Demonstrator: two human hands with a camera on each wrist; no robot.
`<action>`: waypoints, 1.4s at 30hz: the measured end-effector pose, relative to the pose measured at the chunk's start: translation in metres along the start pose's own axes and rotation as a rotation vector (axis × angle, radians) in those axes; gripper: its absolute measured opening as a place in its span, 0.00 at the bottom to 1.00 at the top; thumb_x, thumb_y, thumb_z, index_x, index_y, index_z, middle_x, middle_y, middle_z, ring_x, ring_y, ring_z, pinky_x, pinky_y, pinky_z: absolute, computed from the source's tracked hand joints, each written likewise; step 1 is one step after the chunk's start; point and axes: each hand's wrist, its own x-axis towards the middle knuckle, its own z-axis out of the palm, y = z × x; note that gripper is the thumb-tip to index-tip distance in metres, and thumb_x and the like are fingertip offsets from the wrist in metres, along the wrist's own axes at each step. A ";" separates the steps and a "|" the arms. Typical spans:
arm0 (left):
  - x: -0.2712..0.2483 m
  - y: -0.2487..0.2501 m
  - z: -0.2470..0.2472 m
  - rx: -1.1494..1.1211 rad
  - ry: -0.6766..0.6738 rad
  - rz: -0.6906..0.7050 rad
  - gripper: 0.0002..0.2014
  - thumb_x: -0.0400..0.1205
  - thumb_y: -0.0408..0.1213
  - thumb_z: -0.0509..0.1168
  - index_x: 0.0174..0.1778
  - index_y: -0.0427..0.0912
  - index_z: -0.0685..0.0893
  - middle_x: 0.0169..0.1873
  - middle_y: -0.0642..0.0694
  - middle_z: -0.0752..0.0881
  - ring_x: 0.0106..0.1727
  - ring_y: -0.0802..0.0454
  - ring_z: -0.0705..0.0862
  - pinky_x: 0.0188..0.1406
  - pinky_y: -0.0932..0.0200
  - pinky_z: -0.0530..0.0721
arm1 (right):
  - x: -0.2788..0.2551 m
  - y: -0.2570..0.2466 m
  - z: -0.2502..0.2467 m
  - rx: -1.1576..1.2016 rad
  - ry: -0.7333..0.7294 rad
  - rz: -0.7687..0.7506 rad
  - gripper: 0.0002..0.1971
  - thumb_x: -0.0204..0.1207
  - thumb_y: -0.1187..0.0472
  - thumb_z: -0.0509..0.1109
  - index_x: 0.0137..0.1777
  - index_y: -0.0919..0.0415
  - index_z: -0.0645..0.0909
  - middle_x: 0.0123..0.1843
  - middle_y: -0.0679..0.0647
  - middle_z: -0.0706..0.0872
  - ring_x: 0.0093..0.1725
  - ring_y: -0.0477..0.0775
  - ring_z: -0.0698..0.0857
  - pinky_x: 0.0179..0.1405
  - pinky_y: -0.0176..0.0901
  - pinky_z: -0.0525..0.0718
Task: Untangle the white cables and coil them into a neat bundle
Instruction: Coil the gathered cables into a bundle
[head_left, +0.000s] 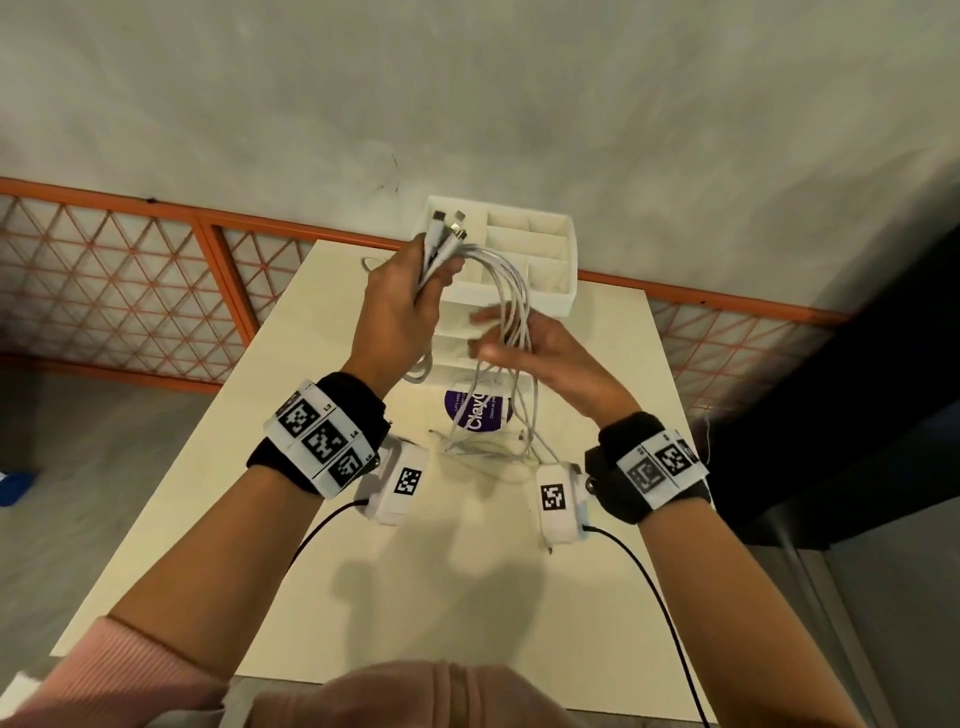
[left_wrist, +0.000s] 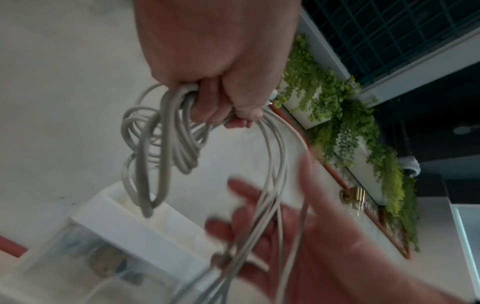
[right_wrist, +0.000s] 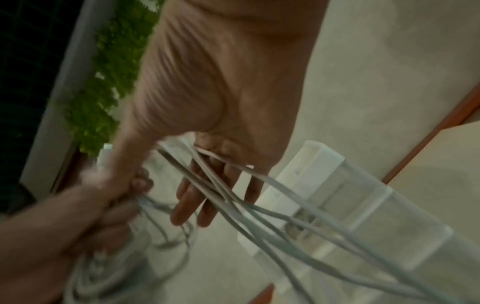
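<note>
Several white cables (head_left: 506, 291) are gathered in my left hand (head_left: 441, 275), which grips them in a fist above the table, plug ends (head_left: 448, 227) sticking up. In the left wrist view, loops of coiled cable (left_wrist: 161, 142) hang from that fist (left_wrist: 226, 115). The strands arc right and run across the palm of my right hand (head_left: 498, 338), whose fingers (right_wrist: 197, 205) are straight and spread, blurred. Below it the loose ends (head_left: 483, 447) trail in a tangle on the table.
A white organizer (head_left: 550, 249) with open compartments on top and clear drawers below stands at the cream table's (head_left: 415, 571) far edge. A round purple label (head_left: 457, 415) lies in front of it. An orange mesh railing (head_left: 130, 270) runs behind; a dark cabinet (head_left: 857, 441) stands right.
</note>
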 end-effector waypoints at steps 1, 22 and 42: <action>0.002 0.000 -0.001 -0.011 0.031 -0.012 0.11 0.84 0.33 0.60 0.57 0.31 0.82 0.41 0.50 0.82 0.39 0.61 0.78 0.38 0.78 0.71 | 0.003 0.007 0.003 -0.038 0.034 0.040 0.11 0.76 0.59 0.72 0.56 0.61 0.80 0.43 0.57 0.88 0.48 0.54 0.89 0.58 0.44 0.85; -0.023 -0.030 -0.008 0.077 -0.042 -0.321 0.22 0.74 0.37 0.74 0.62 0.34 0.78 0.46 0.48 0.81 0.40 0.51 0.80 0.33 0.77 0.74 | -0.011 0.019 -0.008 -0.353 0.002 0.353 0.18 0.82 0.47 0.62 0.38 0.60 0.79 0.26 0.47 0.70 0.26 0.45 0.67 0.28 0.33 0.67; -0.019 -0.049 0.000 -0.233 -0.573 -0.202 0.08 0.82 0.33 0.64 0.55 0.48 0.79 0.40 0.54 0.84 0.37 0.72 0.81 0.43 0.76 0.76 | -0.028 0.024 -0.014 -0.204 -0.036 0.251 0.25 0.86 0.45 0.49 0.47 0.63 0.81 0.32 0.50 0.78 0.33 0.43 0.76 0.40 0.29 0.75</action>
